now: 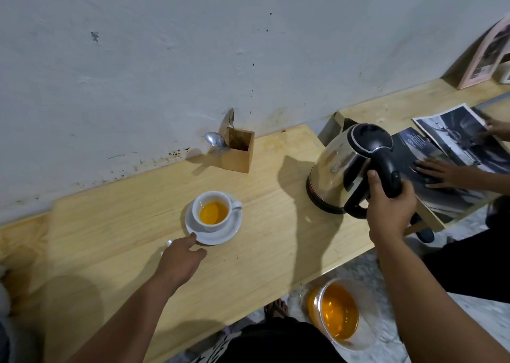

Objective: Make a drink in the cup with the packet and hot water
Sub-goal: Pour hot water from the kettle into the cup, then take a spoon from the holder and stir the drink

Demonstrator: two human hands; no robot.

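We judge the pouring step to be at or near its end: the cup (212,210) sits on its saucer (214,231) near the middle of the wooden table (276,224) and already holds orange liquid part of the way up, while our right hand (390,208) has its fingers wrapped tight around the black handle of the kettle (347,169), well apart from the cup to its right. Whether the kettle rests on the table or hangs just above it we cannot tell. Our left hand (180,260) lies at the near edge of the saucer, forefinger stretched out to touch the rim, the other fingers curled loosely under. Next, we think, the drink wants stirring, which calls for setting the kettle down and taking a spoon (215,140) from the wooden holder (238,152) by the wall. The packet itself we cannot make out; a small pale scrap shows just behind our left hand, mostly hidden, and we will not say what it is. A second person's hands at the right edge are partly cut off.
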